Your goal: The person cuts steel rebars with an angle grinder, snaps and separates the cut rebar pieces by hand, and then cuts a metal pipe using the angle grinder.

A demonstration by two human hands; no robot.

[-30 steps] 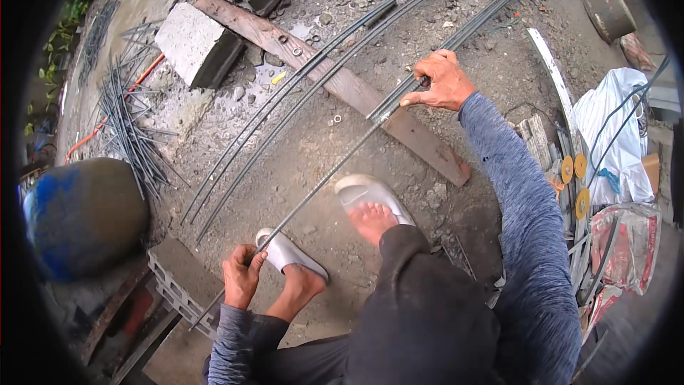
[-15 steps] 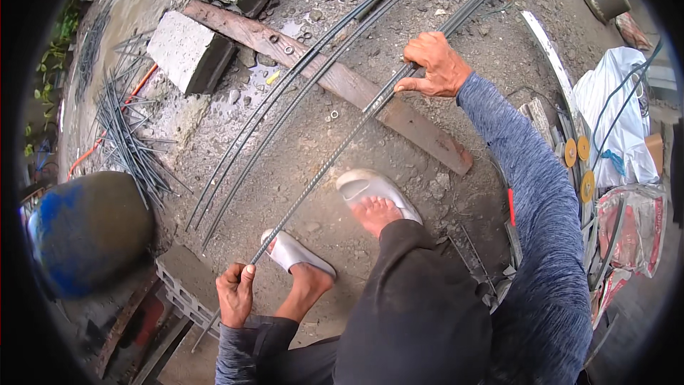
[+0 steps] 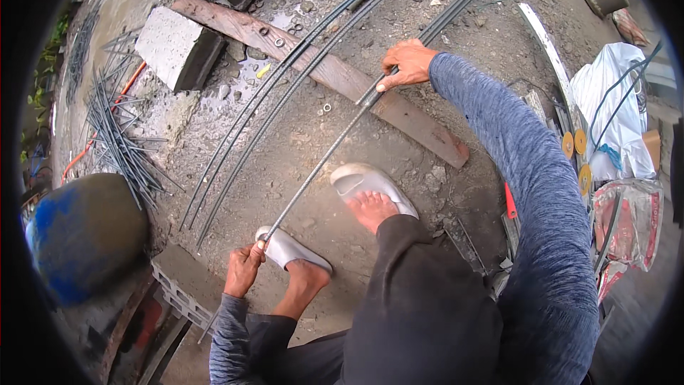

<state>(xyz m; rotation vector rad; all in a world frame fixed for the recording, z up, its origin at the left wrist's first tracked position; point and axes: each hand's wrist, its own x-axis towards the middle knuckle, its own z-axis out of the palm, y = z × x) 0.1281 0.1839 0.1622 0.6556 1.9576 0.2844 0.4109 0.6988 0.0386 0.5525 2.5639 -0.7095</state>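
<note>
A ribbed steel rebar point(image 3: 311, 172) runs slantwise from my left hand up to my right. My left hand point(image 3: 244, 268) is closed around its near end, with the thumb along the top, just beside my sandal point(image 3: 293, 249). Farther up, my right hand point(image 3: 408, 64) grips the rebar where it passes over a wooden plank point(image 3: 420, 127). Beyond that hand, several rebars point(image 3: 467, 3) lie bunched together and run to the upper right. Left of the held one, more long rebars point(image 3: 251, 125) rest across the plank.
Concrete blocks point(image 3: 167, 39) stand by the plank's far end. At left lie a pile of short cut bars point(image 3: 120, 139) and a blue-stained rounded object point(image 3: 89, 235). A hollow block point(image 3: 187, 278) sits near my left arm. White sacks point(image 3: 616, 100) and yellow discs point(image 3: 585, 180) are at right.
My right hand has shifted left and slightly toward me along the rebar. My left hand has moved a little up and right, still gripping near the rebar's end. The view has shifted slightly.
</note>
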